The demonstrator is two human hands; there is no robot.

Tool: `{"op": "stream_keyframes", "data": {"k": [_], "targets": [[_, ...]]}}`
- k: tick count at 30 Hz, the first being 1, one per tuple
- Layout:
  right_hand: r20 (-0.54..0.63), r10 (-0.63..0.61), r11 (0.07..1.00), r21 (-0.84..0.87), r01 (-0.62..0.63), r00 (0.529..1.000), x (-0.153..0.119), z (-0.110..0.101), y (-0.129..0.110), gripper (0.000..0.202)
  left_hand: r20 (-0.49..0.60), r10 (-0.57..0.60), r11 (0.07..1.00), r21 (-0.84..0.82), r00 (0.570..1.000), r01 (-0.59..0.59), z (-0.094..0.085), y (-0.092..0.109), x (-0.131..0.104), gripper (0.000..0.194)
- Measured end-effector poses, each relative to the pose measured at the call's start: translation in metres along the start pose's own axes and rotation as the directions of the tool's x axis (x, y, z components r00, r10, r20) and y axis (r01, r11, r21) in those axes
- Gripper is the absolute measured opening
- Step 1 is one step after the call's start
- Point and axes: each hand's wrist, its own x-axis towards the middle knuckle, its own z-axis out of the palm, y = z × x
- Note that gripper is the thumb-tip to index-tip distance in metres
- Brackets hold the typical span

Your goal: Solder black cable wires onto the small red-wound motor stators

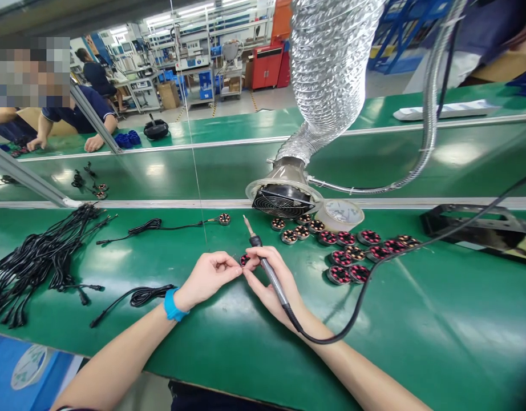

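My right hand is closed around a soldering iron, its metal tip pointing up and away. Thumb and fingertips of the same hand also pinch close to a small motor stator with red windings, partly covered by the fingers. My left hand has its fingertips pressed together and meets the right at that stator; what lies in the pinch is too small to make out. Beside my left wrist lies a coiled black cable, running behind the wrist.
Several stators lie right of my hands, near a fan hood on a foil duct and a round plastic tub. A heap of black cables is at left. The iron's cord loops across my right forearm. A co-worker sits opposite.
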Motion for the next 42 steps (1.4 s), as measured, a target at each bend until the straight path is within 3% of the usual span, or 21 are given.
{"op": "stream_keyframes", "data": {"k": [10, 15, 19, 25, 36, 42], "targets": [[-0.027, -0.104, 0.992, -0.073, 0.102, 0.994, 0.002, -0.006, -0.008, 0.034, 0.082, 0.028, 0.998, 0.048, 0.996, -0.032, 0.013, 0.004, -0.006, 0.016], [-0.04, -0.095, 0.995, -0.044, 0.093, 0.995, 0.004, -0.006, -0.008, 0.033, 0.075, 0.057, 0.989, 0.13, 0.996, -0.067, 0.007, 0.004, -0.004, 0.018], [0.031, -0.025, 1.0, 0.004, 0.025, 0.999, 0.004, -0.006, -0.007, 0.031, 0.103, 0.1, 0.97, 0.21, 0.99, -0.12, -0.002, 0.007, -0.002, 0.02], [0.071, -0.034, 0.999, 0.004, 0.034, 0.997, 0.004, -0.008, -0.006, 0.033, 0.174, 0.011, 0.997, 0.078, 0.985, -0.025, -0.006, 0.006, -0.002, 0.02], [0.149, -0.033, 0.999, 0.029, 0.029, 0.988, 0.003, -0.008, -0.004, 0.033, 0.156, -0.027, 0.999, -0.025, 0.987, 0.032, -0.01, 0.003, 0.004, 0.024], [0.108, -0.098, 0.992, -0.067, 0.106, 0.989, -0.003, -0.002, 0.001, 0.031, 0.045, -0.13, 0.97, -0.2, 0.99, 0.137, 0.0, 0.0, 0.006, 0.018]]}}
